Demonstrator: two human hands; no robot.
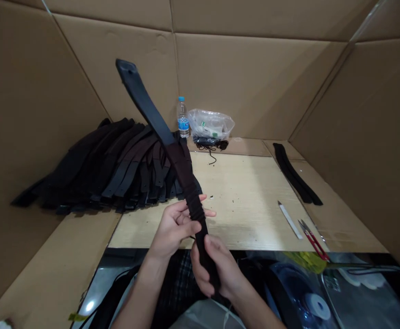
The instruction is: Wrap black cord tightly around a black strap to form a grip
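I hold a long dark strap that rises up and to the left from my hands, its far end stiff and rounded. Its lower part is wound with dark cord. My left hand pinches the wound section, fingers curled round it. My right hand is wrapped round the strap's lower end, close to my body. Both hands hover over the near edge of the light wooden board.
A big pile of dark straps lies at the left. At the back stand a water bottle and a clear plastic bag. Two more straps, a white tool and red snips lie at the right. Cardboard walls surround everything.
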